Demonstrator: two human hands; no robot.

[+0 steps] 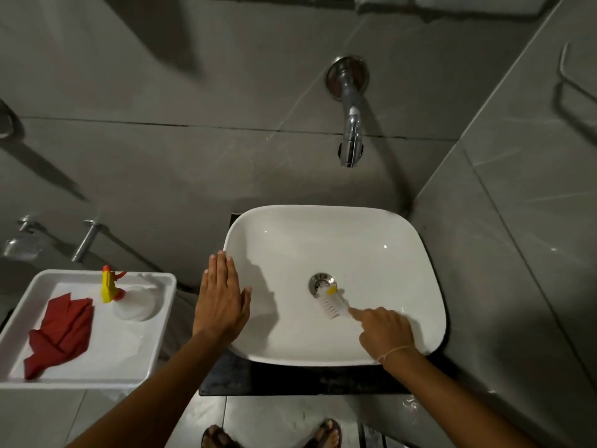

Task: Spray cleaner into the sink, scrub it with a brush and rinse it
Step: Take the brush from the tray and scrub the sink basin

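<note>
white brush (330,303) bristles-down beside sink (323,221) drain (319,282)

Glossy ceramic sink (403,240), shiny metal faucet (351,124)

The sink (336,240) is plain glossy white, with a silver drain ring (322,283) at its middle. The brush (330,301) has white bristles and a yellow tip. Under the basin the desk (290,379) is black, faintly speckled. The walls (161,92) are grey tile with pale streaks like marble, and the tap (351,124) is shiny chrome. To the side a white tray (97,381) carries a red cloth (61,334) and a clear-white spray bottle (135,302) with a yellow and red trigger head.
</note>
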